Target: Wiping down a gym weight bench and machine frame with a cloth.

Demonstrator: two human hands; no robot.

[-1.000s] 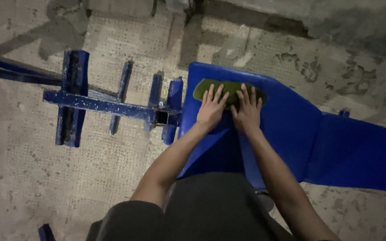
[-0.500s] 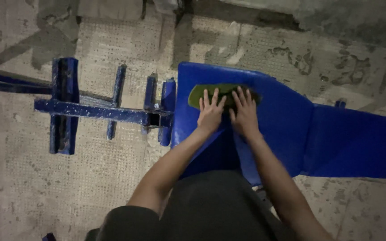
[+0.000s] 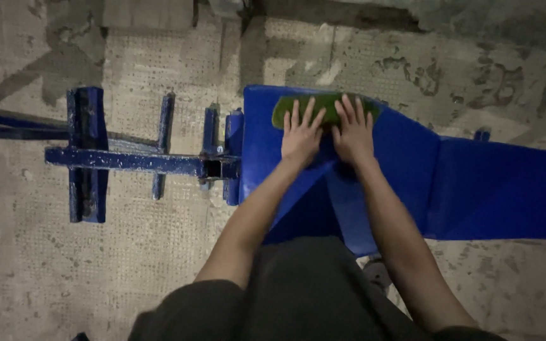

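I'm holding both arms stretched forward, my left hand (image 3: 301, 136) and right hand (image 3: 353, 131) lying flat side by side, palms down, fingers spread.

Under both flat palms lies a dull green pad (image 3: 323, 107), soft-looking and matt, on a smooth blue-painted metal panel (image 3: 406, 158) with a slight sheen. Left of the left hand (image 3: 301, 136), the blue metal frame (image 3: 140, 161) looks chipped and scuffed, and the concrete floor (image 3: 127, 252) is rough, pitted and matt.

no pkgs, no labels, no signs, no screens
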